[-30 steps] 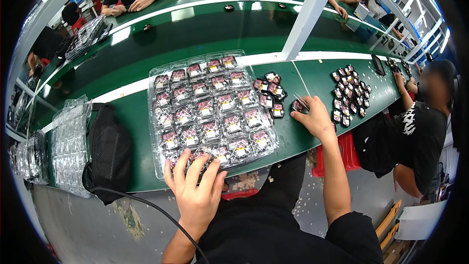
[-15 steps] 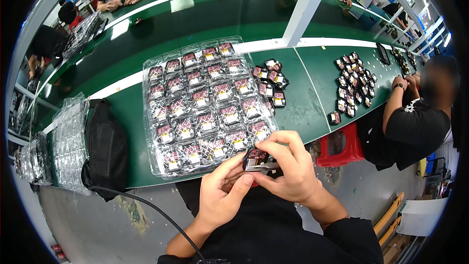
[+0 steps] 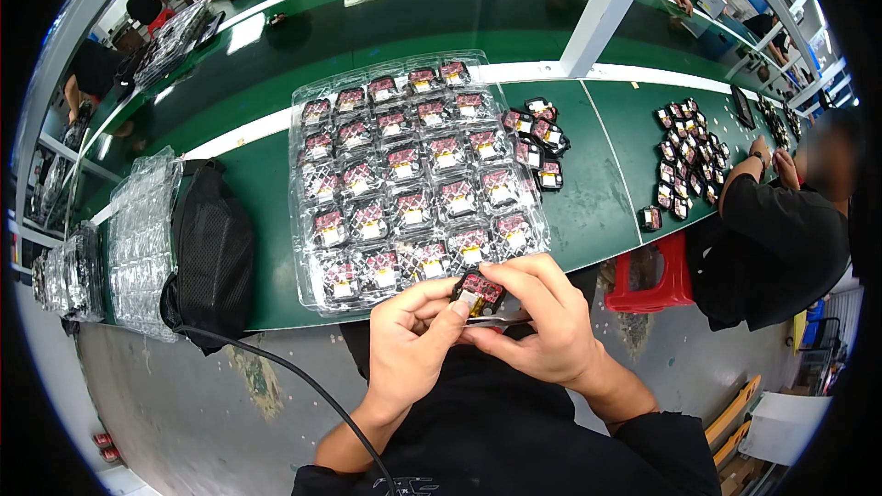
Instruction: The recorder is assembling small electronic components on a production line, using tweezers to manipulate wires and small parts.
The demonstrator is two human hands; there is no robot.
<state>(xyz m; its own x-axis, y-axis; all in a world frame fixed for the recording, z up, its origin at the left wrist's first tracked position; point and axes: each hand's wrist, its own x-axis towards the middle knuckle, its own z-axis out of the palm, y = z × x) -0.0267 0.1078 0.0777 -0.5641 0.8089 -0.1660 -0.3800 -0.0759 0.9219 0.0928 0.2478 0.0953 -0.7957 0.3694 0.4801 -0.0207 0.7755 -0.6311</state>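
Just past the near edge of the bench, my left hand (image 3: pixel 409 342) pinches a small black-framed electronic module (image 3: pixel 480 291) with a red circuit board and a pale label. My right hand (image 3: pixel 557 332) steadies its right side, fingers curled round a grey metal tool (image 3: pixel 501 320) that looks like tweezers. The tool lies along the module's lower edge; its tip is hidden. Directly beyond my hands, a clear plastic tray (image 3: pixel 300 158) holds rows of similar modules in its pockets. A small pile of loose modules (image 3: pixel 549 135) lies right of the tray.
A black mesh bag (image 3: pixel 213 248) and stacked clear trays (image 3: pixel 141 239) stand at left. Farther right are many loose modules (image 3: pixel 680 152), a red stool (image 3: pixel 650 276) and a seated co-worker (image 3: pixel 781 239). A white post (image 3: pixel 611 14) rises beyond the bench; a black cable (image 3: pixel 303 386) crosses near my left forearm.
The module has tilted so its board faces up more, and my left thumb now lies over its label. The metal tool shows less. The whole view has shifted slightly, with the bench appearing farther right.
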